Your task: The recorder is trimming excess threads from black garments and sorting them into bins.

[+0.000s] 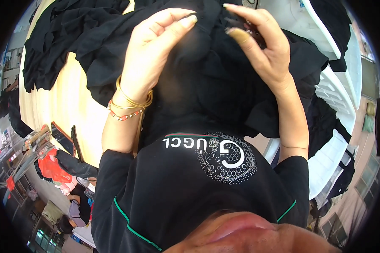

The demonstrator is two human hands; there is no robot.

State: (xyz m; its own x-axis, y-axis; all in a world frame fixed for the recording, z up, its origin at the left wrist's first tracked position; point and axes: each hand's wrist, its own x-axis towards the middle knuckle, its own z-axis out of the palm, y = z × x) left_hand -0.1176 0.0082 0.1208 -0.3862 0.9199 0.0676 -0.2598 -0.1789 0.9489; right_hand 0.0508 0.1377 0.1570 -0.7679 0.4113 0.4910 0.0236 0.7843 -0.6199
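Black cloth (215, 80) lies heaped over the table and spreads beneath both hands. Over it my left hand (156, 40) is closed in a pinch, thumb against forefinger. A tiny dark bit shows between those fingertips, too small to name. To its right, my right hand (268, 46) curls round small dark metal thread snips (250, 28), mostly hidden by the fingers. Its thumb wears a yellowish cover (239, 36). The two hands are apart, fingertips facing each other.
The pale wooden table (59, 105) shows at left, with more black garments (50, 55) on it. White plastic crates (335, 90) holding black cloth stand on the right. At lower left are a red bag (52, 166) and another person (78, 211).
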